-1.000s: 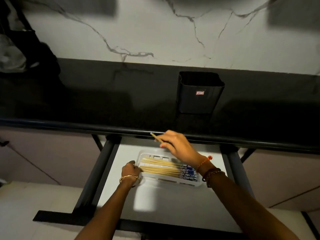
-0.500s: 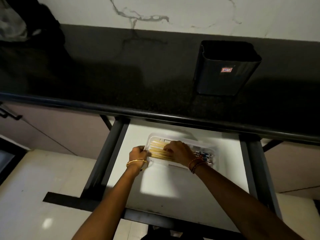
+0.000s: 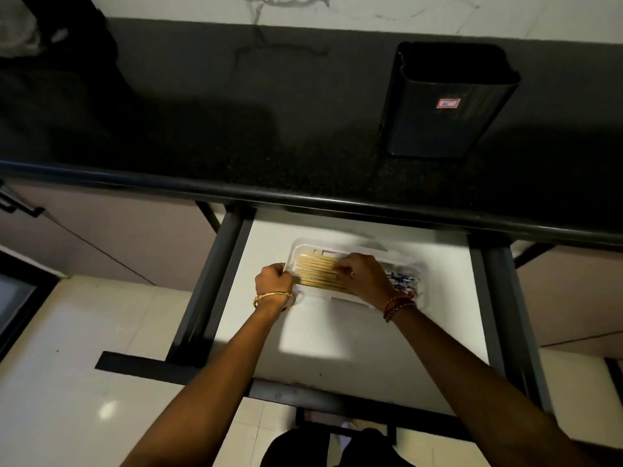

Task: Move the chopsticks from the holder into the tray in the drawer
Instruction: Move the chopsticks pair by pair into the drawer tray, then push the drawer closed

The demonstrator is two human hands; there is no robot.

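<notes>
The drawer [image 3: 337,348] stands pulled out under the black counter [image 3: 236,129], and everything here sits in relation to it. A white tray [image 3: 423,291] lies on the drawer floor toward the back, close under the counter's edge. The chopsticks [image 3: 317,273] lie flat in the tray, side by side along its length, pale ends at the left and blue-patterned ends [image 3: 401,281] at the right.

The left hand [image 3: 273,281] is curled around the tray's left end, fingers closed on the rim; a gold bangle [image 3: 273,297] circles that wrist. The right hand [image 3: 365,279] rests palm-down on the middle of the chopsticks, its fingertips [image 3: 340,269] pressed onto the bundle. Whether those fingers pinch any single stick or only lie on top cannot be told. Red and dark bead bracelets [image 3: 397,305] sit on the right wrist.

Behind the drawer, on the counter and to its right, stands the black holder [image 3: 445,106], upright, with a small red sticker [image 3: 448,103] on its front. Its dark inside shows no contents that can be made out.
</notes>
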